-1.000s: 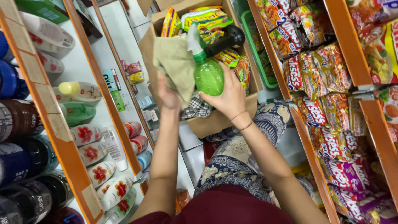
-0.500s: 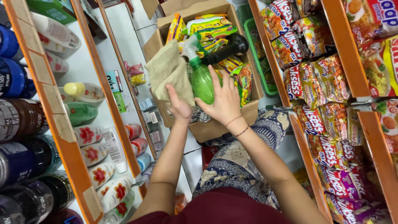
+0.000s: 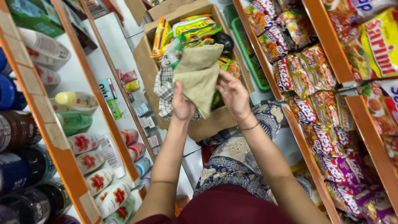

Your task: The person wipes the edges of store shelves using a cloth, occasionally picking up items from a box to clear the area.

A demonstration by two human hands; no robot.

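The beige cloth now drapes over the green spray bottle, my left hand pinching it at seven o'clock, right hand half-open at three; I should keep it taut.

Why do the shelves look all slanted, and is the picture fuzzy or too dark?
In the head view the camera is tilted, so the orange shelves run slantwise. Light is bright and even, with no strong shadows. The left hand, right hand and tan cloth look slightly soft; the bottles at the left edge are blurrier.
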